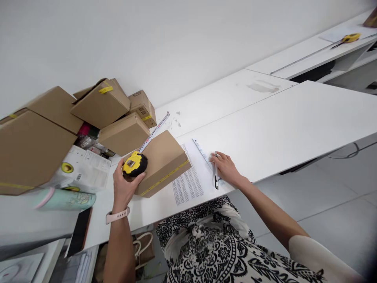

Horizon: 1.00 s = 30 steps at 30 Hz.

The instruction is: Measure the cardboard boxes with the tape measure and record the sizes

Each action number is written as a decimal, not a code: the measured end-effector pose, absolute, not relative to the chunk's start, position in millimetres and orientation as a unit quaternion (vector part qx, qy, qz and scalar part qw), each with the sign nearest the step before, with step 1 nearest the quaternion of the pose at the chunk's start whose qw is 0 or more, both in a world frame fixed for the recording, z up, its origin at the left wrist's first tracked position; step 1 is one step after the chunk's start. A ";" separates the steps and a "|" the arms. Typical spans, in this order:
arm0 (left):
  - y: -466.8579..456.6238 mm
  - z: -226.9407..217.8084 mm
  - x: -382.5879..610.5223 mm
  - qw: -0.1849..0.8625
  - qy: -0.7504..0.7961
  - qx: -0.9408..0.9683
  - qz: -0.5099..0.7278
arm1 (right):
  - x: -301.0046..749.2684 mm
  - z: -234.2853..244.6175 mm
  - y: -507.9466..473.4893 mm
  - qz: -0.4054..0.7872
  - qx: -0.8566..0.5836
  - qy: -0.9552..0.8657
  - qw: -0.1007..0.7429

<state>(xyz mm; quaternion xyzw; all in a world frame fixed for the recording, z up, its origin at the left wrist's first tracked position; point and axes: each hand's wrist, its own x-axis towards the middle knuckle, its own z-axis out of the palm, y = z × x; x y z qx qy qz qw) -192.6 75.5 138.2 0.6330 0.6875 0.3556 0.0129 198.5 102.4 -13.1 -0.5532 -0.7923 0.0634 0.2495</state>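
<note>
My left hand (126,186) is closed round a yellow and black tape measure (134,163), held at the left end of a brown cardboard box (165,157). The tape's blade (154,131) runs out over the box toward the wall. My right hand (225,169) is closed on a pen (216,175), its tip pointing toward my body. That hand rests by a clear ruler (202,151) lying across a printed sheet of number columns (187,188). The box covers part of the sheet's left side.
Several cardboard boxes (101,104) are piled at the left, with an avocado-print package (85,167), a mint green bottle (70,199) and a dark phone (80,230) near them. Another tape measure (350,38) lies on the far right shelf unit. A bag (144,249) stands under the white table (279,129).
</note>
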 end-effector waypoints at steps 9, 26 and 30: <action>89.8 138.0 -190.8 -0.011 0.677 0.660 0.326 | 179.2 -34.1 126.4 0.048 -0.534 -0.797 0.279; 52.3 148.0 -198.2 0.240 0.489 0.475 0.691 | 191.8 -32.3 126.3 0.189 -0.570 -0.666 0.442; 24.8 153.2 -222.7 0.328 0.510 0.422 0.674 | 188.4 -9.4 120.7 0.211 -0.564 -0.607 0.519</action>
